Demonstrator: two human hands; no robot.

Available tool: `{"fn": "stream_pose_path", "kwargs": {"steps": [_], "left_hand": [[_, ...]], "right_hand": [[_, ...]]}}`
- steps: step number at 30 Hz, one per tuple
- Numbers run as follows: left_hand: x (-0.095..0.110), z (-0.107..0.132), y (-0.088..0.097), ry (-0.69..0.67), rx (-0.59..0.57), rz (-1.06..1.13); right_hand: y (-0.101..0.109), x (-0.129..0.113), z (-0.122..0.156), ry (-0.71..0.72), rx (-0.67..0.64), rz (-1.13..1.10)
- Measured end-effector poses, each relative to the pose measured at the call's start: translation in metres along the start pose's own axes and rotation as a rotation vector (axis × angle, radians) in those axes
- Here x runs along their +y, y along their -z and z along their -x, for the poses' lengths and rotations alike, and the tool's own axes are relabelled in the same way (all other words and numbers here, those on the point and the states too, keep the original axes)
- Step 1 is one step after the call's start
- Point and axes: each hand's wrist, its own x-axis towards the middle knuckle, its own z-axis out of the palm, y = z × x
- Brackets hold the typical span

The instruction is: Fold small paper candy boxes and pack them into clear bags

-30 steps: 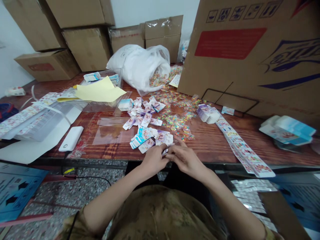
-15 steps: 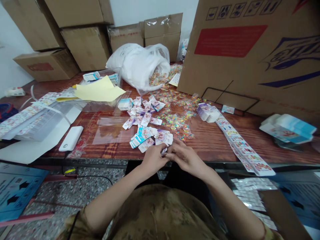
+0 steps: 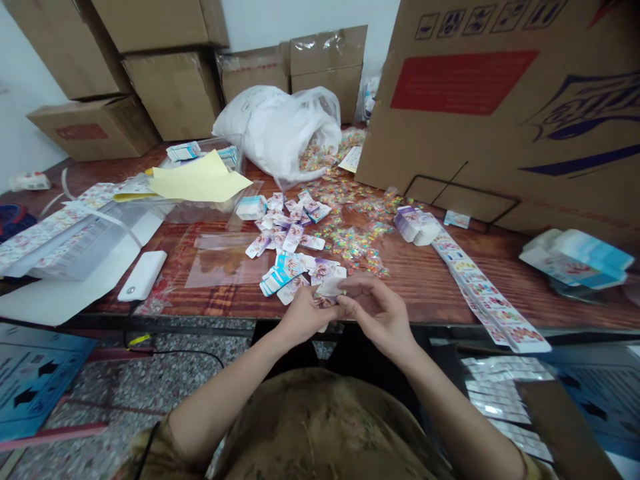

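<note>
Between my hands, close to the table's front edge, is a small printed box [image 3: 329, 288] with a whitish flap or end facing up. My left hand [image 3: 306, 316] pinches it from the left. Thumb and fingers of my right hand [image 3: 379, 311] close on its right side, and my fingers partly cover it. Just beyond lie more small boxes in blue and white [image 3: 286, 270] and in purple and white [image 3: 326, 269]. A looser pile of small boxes [image 3: 287, 223] is farther back. Clear packets with colourful bits [image 3: 357, 243] spread to the right of that pile.
A white sack [image 3: 273, 130] spills packets at the back. A large carton [image 3: 470, 133] stands at the right, near flat stacked boxes [image 3: 417, 225] and a printed strip [image 3: 480, 287]. Yellow paper [image 3: 200, 179] and a white power bank [image 3: 143, 277] lie left.
My right hand has lifted and its fingers have curved more open around the box. The box's whitish part now shows between my hands. The things on the table stay put.
</note>
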Motion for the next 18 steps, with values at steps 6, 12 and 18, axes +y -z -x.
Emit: {"fn": "stream_pose_path", "kwargs": {"steps": [6, 12, 18], "left_hand": [[0.0029, 0.0051, -0.0016, -0.039, 0.058, 0.015], [0.0027, 0.0051, -0.0002, 0.014, 0.012, 0.011], [-0.0006, 0.0062, 0.0008, -0.009, 0.060, 0.045]], "right_hand": [[-0.0047, 0.0025, -0.0029, -0.062, 0.006, -0.087], [-0.0080, 0.0028, -0.0029, -0.102, 0.011, -0.140], [-0.0107, 0.0054, -0.0001, -0.217, -0.011, -0.273]]}}
